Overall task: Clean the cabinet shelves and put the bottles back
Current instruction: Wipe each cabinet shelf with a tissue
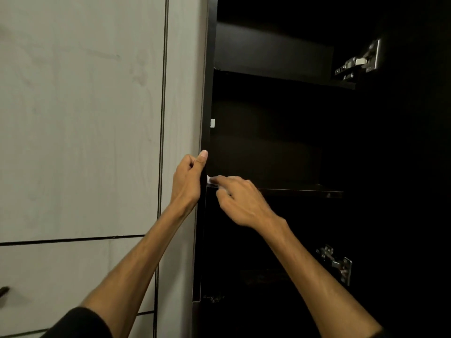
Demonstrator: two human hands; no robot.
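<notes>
Dark cabinet (268, 154) fills frame right, shelves bare, no bottles visible. Cleaning step: right hand (240, 201) pinches white wipe (211, 179) against middle shelf (292, 191) left corner; left hand (188, 178) grips cabinet edge (206, 106), thumb up. Next likely: sweep wipe rightward along shelf front.

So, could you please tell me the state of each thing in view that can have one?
Cabinet: open, dark inside, no bottles visible.
Middle shelf: bare where visible.
Left hand: grips the cabinet's front edge.
Right hand: presses a white wipe onto the shelf's left end.
Hinges: swung open.
</notes>
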